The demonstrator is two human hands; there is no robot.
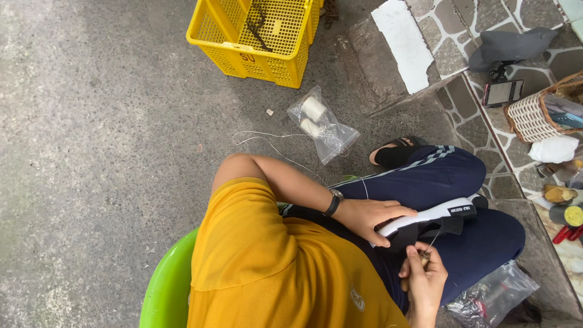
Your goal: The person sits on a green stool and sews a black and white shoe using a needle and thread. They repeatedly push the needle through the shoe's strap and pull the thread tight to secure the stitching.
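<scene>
Shoe: a black shoe with a white sole [425, 220] lies sole-up across the lap, on the dark blue trousers [449, 176].
Left hand: the left hand [367, 218] is clamped over the near end of the sole, fingers wrapped on its edge, a black wristwatch [333, 202] on the wrist.
Right hand: the right hand [424, 276] sits just below the shoe's black upper, fingertips pinched together on a small tool; what kind cannot be told.
Thread: a thin pale thread [273, 146] runs from the lap out over the floor.
Bag of spools: a clear plastic bag with white thread spools [319, 121] lies on the floor, well apart from both hands.
Seat: a green plastic chair [167, 285].
Floor: rough grey concrete [91, 152], with stone paving [473, 121] on the right.
Surroundings: a yellow plastic crate [261, 36] ahead, a woven basket [537, 112] on the paving.
</scene>
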